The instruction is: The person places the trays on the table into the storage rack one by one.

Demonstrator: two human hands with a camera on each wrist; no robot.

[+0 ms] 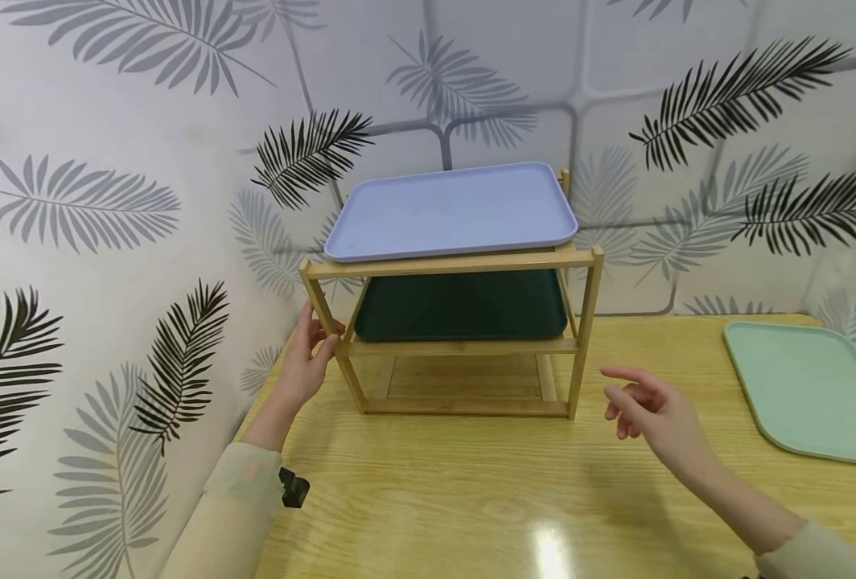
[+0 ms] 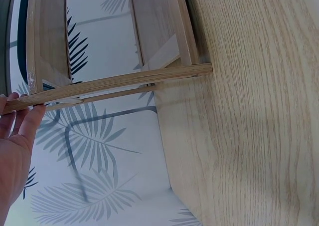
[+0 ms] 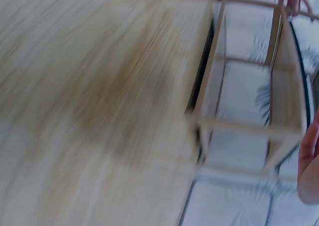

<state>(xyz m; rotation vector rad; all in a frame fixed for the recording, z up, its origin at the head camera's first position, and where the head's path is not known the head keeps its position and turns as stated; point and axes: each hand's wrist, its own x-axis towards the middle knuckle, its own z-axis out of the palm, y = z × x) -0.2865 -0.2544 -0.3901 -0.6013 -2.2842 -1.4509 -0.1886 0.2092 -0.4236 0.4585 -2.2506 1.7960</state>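
A wooden rack (image 1: 464,348) stands on the table with a lavender tray (image 1: 450,211) on its top tier. On the tier below lies a dark green tray (image 1: 464,307). My left hand (image 1: 303,362) grips the rack's left front post at about the middle tier, thumb in front and fingers round the outside; the left wrist view shows the fingers on that post (image 2: 99,88). To the right of the rack, my right hand (image 1: 648,418) hovers apart from it over the table, fingers loosely bent and holding nothing. The right wrist view is blurred, with that hand (image 3: 309,161) at its edge.
A light green tray (image 1: 812,386) lies flat at the right of the wood-grain table (image 1: 428,490). A wall covering (image 1: 109,265) with leaf prints rises behind the rack and close along its left side.
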